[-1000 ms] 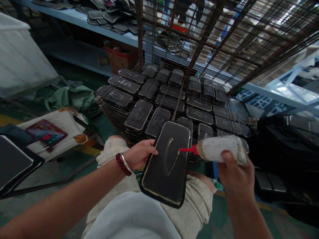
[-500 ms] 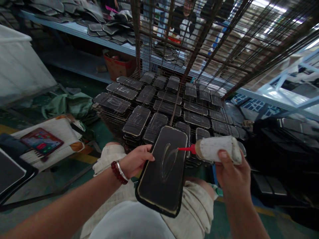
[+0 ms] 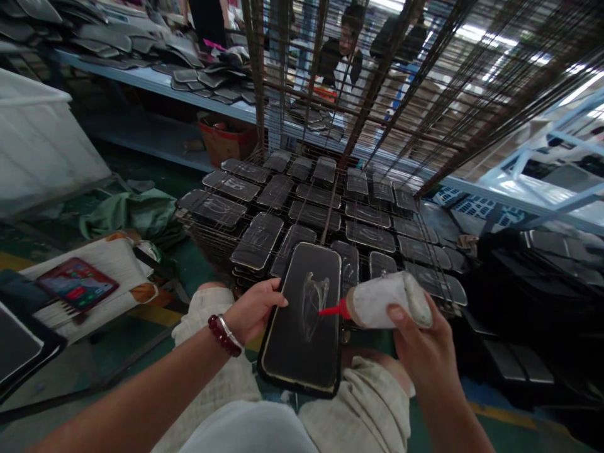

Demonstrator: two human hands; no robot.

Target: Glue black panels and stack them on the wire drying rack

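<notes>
My left hand (image 3: 257,309) grips the left edge of a black rounded rectangular panel (image 3: 292,358), thumb on top. The panel is tilted above my lap and has a pale rim. Clear, shiny glue (image 3: 311,314) makes a looping line across its middle. My right hand (image 3: 422,340) is closed around a white squeeze bottle (image 3: 382,301) held sideways. The bottle's red nozzle (image 3: 333,309) points left, its tip at the glue line on the panel. Some of my right fingers are hidden behind the bottle.
Beyond the panel stands a wire rack (image 3: 226,217) with many similar panels, several bearing glue marks. Its raised wire shelves (image 3: 349,145) slant overhead. A phone (image 3: 78,283) lies on a white seat at left. Behind are a blue bench (image 3: 155,78), a cardboard box (image 3: 229,141) and a person.
The bottle and my right hand have moved left and down, and its nozzle tip is lower on the panel. More glue shows near the loop's top. The panel has shifted slightly left.
</notes>
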